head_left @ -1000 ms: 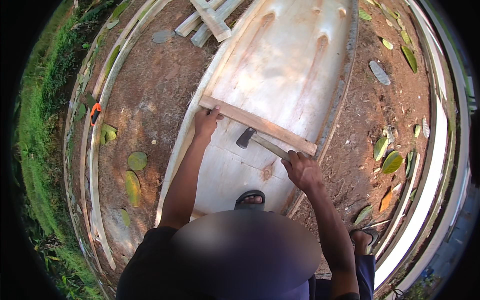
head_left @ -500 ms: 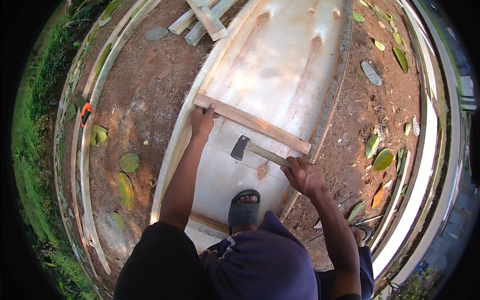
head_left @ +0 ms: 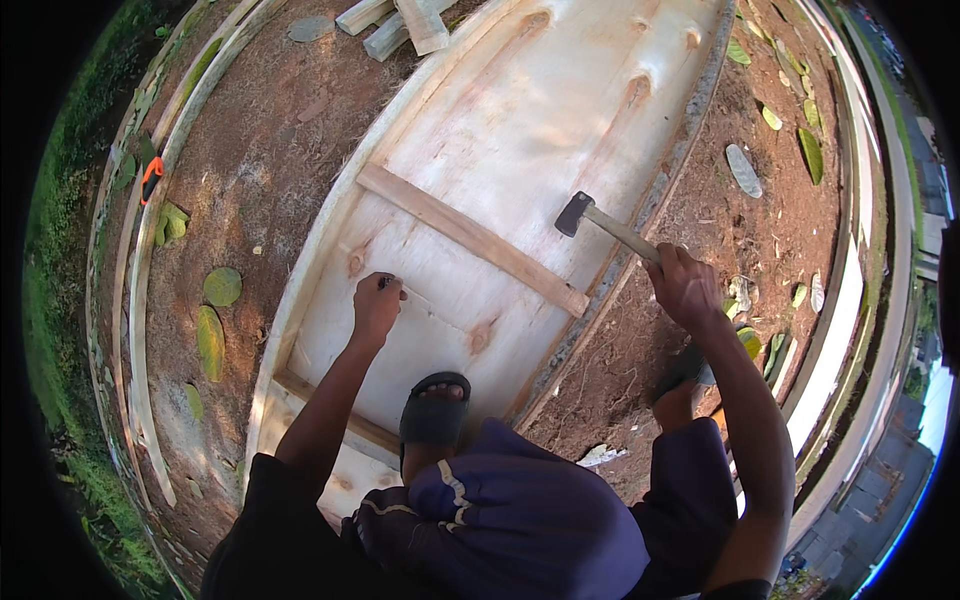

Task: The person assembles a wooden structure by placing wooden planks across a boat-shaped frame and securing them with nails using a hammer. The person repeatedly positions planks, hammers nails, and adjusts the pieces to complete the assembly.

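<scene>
My right hand [head_left: 688,288] is closed round the wooden handle of a hatchet [head_left: 622,230], its dark head raised above the right side of a long pale plywood panel [head_left: 540,110]. My left hand [head_left: 378,308] is closed over the panel, with a small dark bit showing at the fingers that I cannot make out. Beyond it, a wooden crosspiece [head_left: 470,240] lies slantwise over the panel from one edge board to the other, and neither hand touches it. My sandalled left foot [head_left: 436,410] stands on the panel.
Short wood offcuts [head_left: 395,30] lie at the far left. A saw with an orange-and-black handle [head_left: 152,180] sits by long wooden strips [head_left: 150,300] on the left. Leaves [head_left: 210,342] dot the brown soil. My other foot [head_left: 685,370] is on the ground at right.
My left hand has let go of the crosspiece and drawn back toward me. My right hand has carried the hatchet right and farther away. My right foot has moved forward, and the view has shifted.
</scene>
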`<act>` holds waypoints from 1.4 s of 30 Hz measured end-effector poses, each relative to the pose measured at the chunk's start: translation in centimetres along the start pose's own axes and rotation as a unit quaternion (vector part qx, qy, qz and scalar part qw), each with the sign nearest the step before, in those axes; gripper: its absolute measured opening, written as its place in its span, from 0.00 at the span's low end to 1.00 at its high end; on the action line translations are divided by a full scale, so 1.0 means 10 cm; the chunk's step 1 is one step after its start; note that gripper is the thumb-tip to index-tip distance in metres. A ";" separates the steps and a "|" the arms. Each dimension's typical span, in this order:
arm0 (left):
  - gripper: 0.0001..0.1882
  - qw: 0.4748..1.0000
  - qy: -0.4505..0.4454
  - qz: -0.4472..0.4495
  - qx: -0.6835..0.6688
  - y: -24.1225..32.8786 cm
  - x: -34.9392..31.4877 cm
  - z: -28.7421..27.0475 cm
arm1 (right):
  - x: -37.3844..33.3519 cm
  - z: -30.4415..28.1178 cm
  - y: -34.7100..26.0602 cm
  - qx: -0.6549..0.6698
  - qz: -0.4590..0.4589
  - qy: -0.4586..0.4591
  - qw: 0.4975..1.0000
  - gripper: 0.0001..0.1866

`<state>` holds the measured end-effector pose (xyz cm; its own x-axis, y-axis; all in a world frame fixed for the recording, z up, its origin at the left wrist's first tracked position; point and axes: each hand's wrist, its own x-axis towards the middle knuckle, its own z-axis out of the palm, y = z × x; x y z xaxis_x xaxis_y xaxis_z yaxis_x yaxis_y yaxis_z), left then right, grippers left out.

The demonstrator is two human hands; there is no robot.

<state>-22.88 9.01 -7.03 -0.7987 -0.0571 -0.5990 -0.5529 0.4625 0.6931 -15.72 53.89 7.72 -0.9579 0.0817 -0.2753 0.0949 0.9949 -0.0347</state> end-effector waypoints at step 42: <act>0.12 0.978 0.194 -0.016 -0.073 -0.25 -3.81 1.59 | 1.64 0.46 1.16 -0.116 -0.371 0.260 0.884 0.27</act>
<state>12.70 24.06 7.70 -0.7943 -0.4146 -0.4441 -0.5849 0.3244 0.7434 -29.04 66.46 -1.62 -0.7344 -0.6417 0.2212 -0.6114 0.7669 0.1948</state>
